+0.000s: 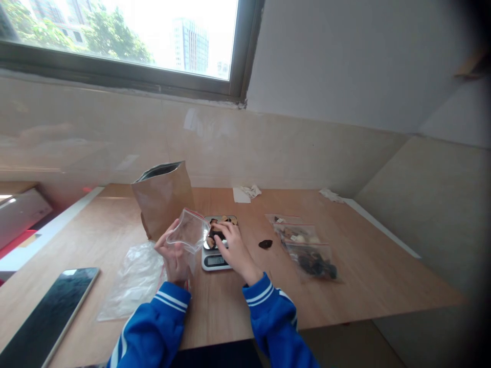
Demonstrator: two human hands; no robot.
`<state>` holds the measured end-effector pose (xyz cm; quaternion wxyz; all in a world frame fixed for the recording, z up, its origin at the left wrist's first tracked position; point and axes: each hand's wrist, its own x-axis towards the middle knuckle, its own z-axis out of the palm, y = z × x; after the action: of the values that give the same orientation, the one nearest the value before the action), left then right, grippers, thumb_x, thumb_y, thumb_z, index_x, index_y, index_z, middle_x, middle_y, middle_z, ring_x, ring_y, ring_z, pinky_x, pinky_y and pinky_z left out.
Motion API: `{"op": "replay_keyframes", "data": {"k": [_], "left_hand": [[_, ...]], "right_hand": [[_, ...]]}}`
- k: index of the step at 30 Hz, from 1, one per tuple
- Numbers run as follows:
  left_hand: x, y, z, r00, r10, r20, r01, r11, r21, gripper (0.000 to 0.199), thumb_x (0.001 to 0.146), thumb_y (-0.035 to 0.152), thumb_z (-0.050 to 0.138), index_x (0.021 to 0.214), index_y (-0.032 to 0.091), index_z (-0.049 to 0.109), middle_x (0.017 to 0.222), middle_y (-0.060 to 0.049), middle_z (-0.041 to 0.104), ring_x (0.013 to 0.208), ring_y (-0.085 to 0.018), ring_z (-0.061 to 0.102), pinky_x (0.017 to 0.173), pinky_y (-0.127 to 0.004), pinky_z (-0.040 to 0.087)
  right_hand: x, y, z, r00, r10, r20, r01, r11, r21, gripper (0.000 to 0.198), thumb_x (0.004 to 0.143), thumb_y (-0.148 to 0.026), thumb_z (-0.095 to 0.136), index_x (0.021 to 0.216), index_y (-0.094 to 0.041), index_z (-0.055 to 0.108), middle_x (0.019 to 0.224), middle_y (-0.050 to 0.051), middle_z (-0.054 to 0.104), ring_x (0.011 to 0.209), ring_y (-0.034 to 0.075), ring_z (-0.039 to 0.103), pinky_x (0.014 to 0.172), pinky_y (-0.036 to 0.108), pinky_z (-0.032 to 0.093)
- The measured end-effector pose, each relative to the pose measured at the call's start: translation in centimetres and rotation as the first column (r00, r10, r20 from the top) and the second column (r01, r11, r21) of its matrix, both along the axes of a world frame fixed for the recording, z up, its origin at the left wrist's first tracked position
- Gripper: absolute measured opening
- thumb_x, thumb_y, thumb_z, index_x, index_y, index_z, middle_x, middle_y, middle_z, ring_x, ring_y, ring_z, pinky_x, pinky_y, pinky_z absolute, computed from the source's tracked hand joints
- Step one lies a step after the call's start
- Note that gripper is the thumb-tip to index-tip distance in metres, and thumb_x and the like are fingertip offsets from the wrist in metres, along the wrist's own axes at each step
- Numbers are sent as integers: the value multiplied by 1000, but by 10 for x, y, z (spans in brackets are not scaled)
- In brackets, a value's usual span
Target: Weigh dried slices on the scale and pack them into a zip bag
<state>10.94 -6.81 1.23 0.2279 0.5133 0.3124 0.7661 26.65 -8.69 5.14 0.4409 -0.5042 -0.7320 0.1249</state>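
My left hand holds a clear zip bag with a red strip, its mouth spread toward the scale. Beside it, my right hand is over a small digital kitchen scale, thumb and fingers closed around some dark brown dried pieces. More dried pieces, some with pale tan edges, lie on the scale's plate, partly hidden by my fingers. The reading on the display is too small to make out. A single dark dried piece lies on the table right of the scale.
A brown paper bag stands open behind my left hand. Empty clear bags and a phone lie at left. Several filled zip bags overlap at right. Crumpled white paper sits near the wall.
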Motion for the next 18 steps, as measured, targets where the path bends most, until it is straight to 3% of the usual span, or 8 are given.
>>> {"op": "replay_keyframes", "data": {"k": [4, 8, 12, 18], "left_hand": [[0, 0, 0, 1000, -7, -4, 7, 1000, -14, 32, 88, 42, 47, 116, 29, 38, 137, -8, 48, 122, -23, 51, 101, -51, 43], [-1, 0, -1, 1000, -12, 0, 12, 1000, 16, 29, 89, 40, 46, 115, 28, 39, 137, -8, 48, 122, -22, 51, 101, -49, 42], [0, -1, 0, 1000, -20, 1, 20, 1000, 24, 28, 89, 37, 46, 113, 27, 38, 136, -9, 48, 121, -22, 52, 101, -49, 43], [0, 1, -2, 1000, -7, 29, 6, 999, 34, 30, 88, 38, 48, 112, 24, 39, 135, -12, 49, 125, -25, 48, 103, -53, 39]], "right_hand": [[-4, 0, -25, 970, 33, 240, -34, 999, -1, 36, 86, -25, 55, 123, -25, 55, 123, 11, 53, 115, 28, 47, 96, 47, 42], [-6, 0, -32, 948, 21, 317, -23, 1000, 4, 37, 82, -15, 58, 118, -26, 59, 115, 11, 57, 108, 28, 51, 91, 46, 45], [-1, -1, -35, 970, 48, 238, -50, 999, 2, 39, 82, -8, 55, 114, -29, 62, 106, 8, 59, 101, 25, 55, 86, 42, 49], [4, -6, -20, 995, 39, -97, -42, 999, -31, 31, 86, -17, 55, 112, -31, 65, 101, 6, 60, 98, 21, 56, 88, 38, 48]]}}
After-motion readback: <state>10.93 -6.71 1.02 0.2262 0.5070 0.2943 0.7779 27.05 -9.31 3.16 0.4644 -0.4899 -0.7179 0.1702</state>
